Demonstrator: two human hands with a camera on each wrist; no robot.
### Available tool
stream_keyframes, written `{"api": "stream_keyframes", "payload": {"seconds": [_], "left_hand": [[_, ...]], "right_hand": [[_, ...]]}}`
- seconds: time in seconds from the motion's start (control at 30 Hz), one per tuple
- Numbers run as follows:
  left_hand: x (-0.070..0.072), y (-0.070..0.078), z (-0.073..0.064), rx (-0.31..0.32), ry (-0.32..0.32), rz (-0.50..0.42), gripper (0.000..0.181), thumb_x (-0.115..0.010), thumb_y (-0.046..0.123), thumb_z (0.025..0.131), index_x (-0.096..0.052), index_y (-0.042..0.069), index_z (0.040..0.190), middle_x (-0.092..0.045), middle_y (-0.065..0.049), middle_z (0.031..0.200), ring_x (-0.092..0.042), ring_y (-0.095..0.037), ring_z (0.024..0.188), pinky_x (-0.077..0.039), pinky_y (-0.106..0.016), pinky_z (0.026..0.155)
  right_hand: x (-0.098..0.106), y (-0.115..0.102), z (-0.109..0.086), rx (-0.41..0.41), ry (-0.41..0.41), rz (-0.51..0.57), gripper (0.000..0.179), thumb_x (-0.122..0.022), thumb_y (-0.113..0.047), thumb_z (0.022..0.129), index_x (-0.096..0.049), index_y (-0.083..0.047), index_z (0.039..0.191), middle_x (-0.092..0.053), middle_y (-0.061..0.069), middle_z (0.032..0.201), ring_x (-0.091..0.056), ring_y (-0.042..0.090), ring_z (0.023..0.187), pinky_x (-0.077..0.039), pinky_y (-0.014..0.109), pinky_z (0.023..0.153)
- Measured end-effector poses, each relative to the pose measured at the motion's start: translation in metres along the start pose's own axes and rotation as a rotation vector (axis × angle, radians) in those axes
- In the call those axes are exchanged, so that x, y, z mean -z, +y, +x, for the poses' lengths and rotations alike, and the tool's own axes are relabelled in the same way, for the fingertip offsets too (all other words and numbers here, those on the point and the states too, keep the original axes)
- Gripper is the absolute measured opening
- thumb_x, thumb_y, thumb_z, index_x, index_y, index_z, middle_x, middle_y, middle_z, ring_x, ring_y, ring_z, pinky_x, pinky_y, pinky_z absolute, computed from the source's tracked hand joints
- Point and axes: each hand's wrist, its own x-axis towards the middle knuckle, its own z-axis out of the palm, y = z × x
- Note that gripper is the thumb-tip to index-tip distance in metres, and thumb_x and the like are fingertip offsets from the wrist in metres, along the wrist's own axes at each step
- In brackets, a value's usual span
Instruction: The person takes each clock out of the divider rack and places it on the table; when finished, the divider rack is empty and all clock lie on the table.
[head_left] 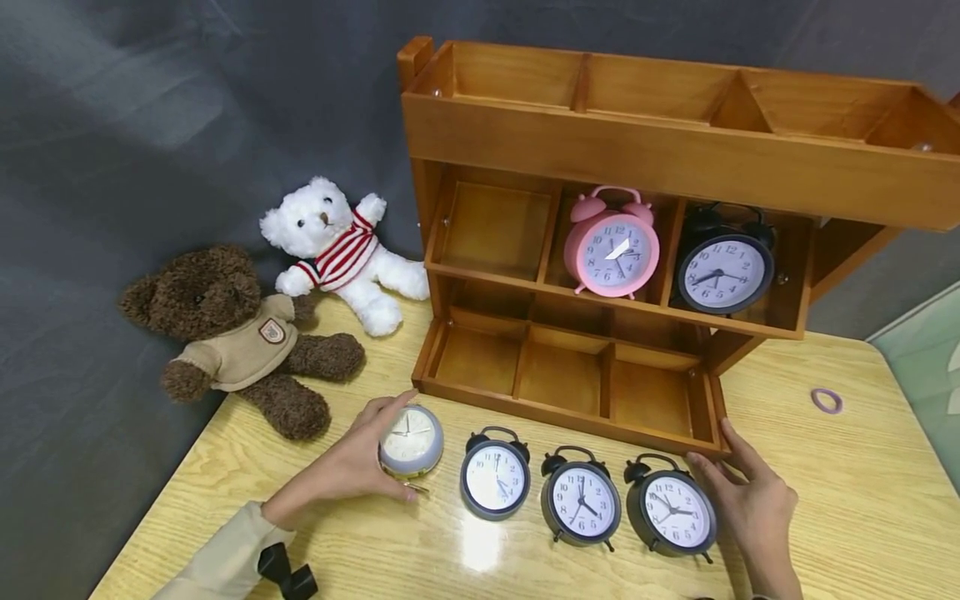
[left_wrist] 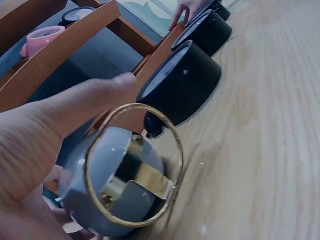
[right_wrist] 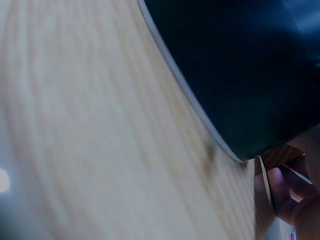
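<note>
My left hand holds a small grey-blue clock between thumb and fingers, at the left end of a row of clocks. The left wrist view shows its rounded back with a gold ring stand. My right hand grips the lower right corner of a wooden shelf, thumb at the front and fingers along the side. Beside that hand stands a black alarm clock; its dark case fills much of the right wrist view. Two more black alarm clocks, a middle one and a left one, stand between.
On the shelf's middle tier sit a pink alarm clock and a black alarm clock. A brown teddy bear and a white teddy bear lean at the left. A purple ring lies on the table at the right.
</note>
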Motion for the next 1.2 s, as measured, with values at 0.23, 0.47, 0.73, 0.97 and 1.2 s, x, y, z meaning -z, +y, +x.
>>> {"api": "stream_keyframes", "payload": {"seconds": [0.23, 0.47, 0.73, 0.97, 1.2], "left_hand": [[0.021, 0.011, 0.019, -0.06, 0.137, -0.006, 0.118, -0.089, 0.036, 0.065, -0.014, 0.033, 0.155, -0.014, -0.016, 0.161, -0.021, -0.045, 0.144, -0.029, -0.068, 0.106], [0.028, 0.004, 0.064, -0.14, 0.157, 0.013, 0.108, -0.085, 0.031, 0.072, -0.017, 0.023, 0.156, -0.014, -0.017, 0.161, -0.017, -0.04, 0.147, -0.036, -0.06, 0.107], [0.029, -0.013, 0.098, -0.153, 0.101, 0.138, 0.098, -0.086, 0.032, 0.072, -0.032, 0.013, 0.152, -0.026, -0.025, 0.155, -0.031, -0.042, 0.141, -0.038, -0.057, 0.107], [0.028, -0.014, 0.101, -0.161, 0.093, 0.18, 0.088, -0.087, 0.026, 0.069, -0.045, 0.009, 0.145, -0.043, -0.021, 0.148, -0.044, -0.039, 0.134, -0.041, -0.051, 0.107], [0.024, -0.018, 0.104, -0.153, 0.128, 0.202, 0.088, -0.089, 0.03, 0.067, -0.048, 0.012, 0.143, -0.049, -0.018, 0.144, -0.05, -0.037, 0.129, -0.044, -0.049, 0.105]], "right_hand": [[0.0, 0.001, -0.001, 0.017, 0.003, 0.023, 0.07, -0.085, 0.004, 0.067, -0.059, -0.005, 0.131, -0.067, 0.033, 0.093, -0.042, -0.034, 0.066, -0.039, -0.004, 0.053], [0.0, 0.004, -0.002, 0.023, 0.02, 0.041, 0.07, -0.084, 0.005, 0.066, -0.06, -0.005, 0.131, -0.066, 0.034, 0.094, -0.041, -0.033, 0.07, -0.04, -0.004, 0.055], [-0.002, 0.001, -0.002, 0.064, 0.035, 0.071, 0.068, -0.083, 0.01, 0.065, -0.061, -0.003, 0.128, -0.066, 0.034, 0.095, -0.04, -0.032, 0.076, -0.041, -0.003, 0.059], [-0.003, 0.0, -0.002, 0.054, 0.018, 0.076, 0.069, -0.083, 0.009, 0.066, -0.06, -0.004, 0.13, -0.066, 0.034, 0.096, -0.041, -0.033, 0.074, -0.042, -0.003, 0.058], [-0.001, 0.0, -0.001, 0.028, 0.006, 0.053, 0.069, -0.083, 0.007, 0.067, -0.059, -0.005, 0.131, -0.067, 0.033, 0.096, -0.039, -0.034, 0.072, -0.04, -0.004, 0.057]]}}
